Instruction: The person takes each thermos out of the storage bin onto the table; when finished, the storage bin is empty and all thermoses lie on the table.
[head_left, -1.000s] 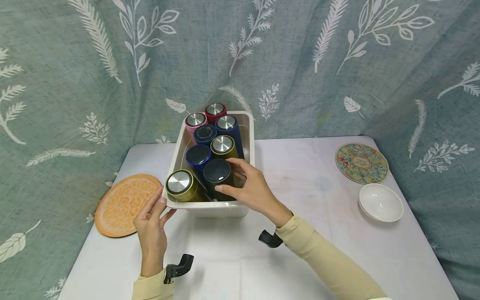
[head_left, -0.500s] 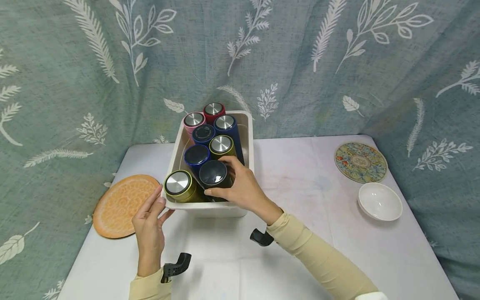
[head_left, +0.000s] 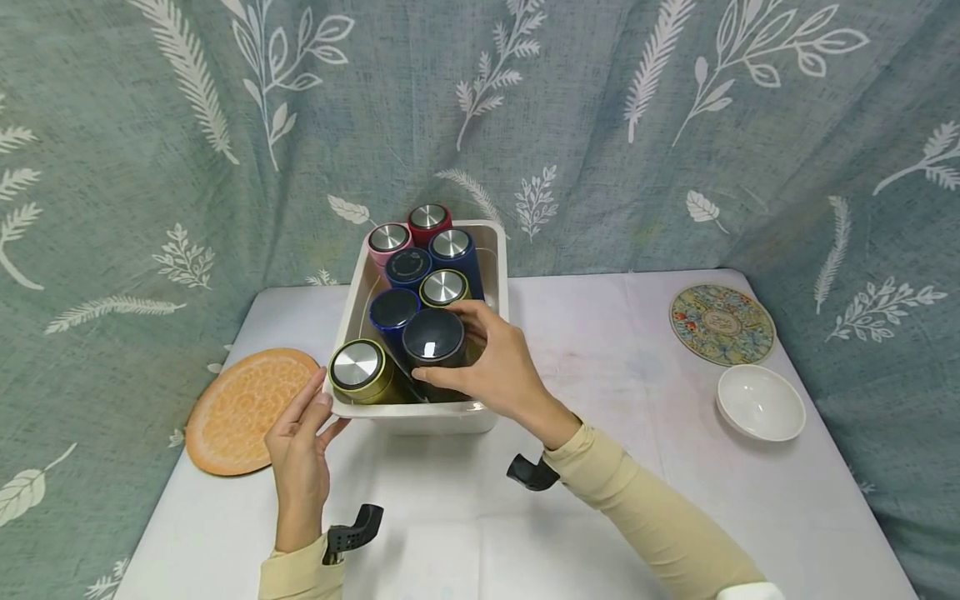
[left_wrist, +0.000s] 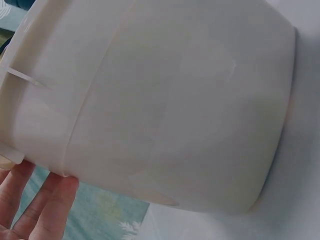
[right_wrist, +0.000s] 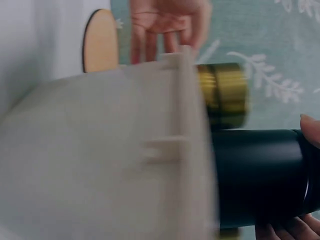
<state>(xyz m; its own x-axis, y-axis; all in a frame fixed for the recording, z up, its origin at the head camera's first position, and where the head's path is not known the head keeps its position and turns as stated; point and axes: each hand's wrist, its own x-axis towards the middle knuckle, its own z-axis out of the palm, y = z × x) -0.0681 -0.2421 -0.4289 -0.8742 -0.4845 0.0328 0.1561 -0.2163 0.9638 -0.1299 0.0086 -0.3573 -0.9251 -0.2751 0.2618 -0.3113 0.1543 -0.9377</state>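
On the white-clothed table (head_left: 645, 467) before leaf-print curtain (head_left: 600, 125), right hand (head_left: 498, 367) clamped around black flask (head_left: 432, 337).

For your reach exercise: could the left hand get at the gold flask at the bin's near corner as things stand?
Probably yes: the left hand rests at the bin's corner, and the gold flask stands just beyond, top uncovered.

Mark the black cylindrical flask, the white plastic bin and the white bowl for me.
Black cylindrical flask (head_left: 432, 336): head view, on its lid.
White plastic bin (head_left: 501, 275): head view, right rim.
White bowl (head_left: 760, 403): head view, inner hollow.
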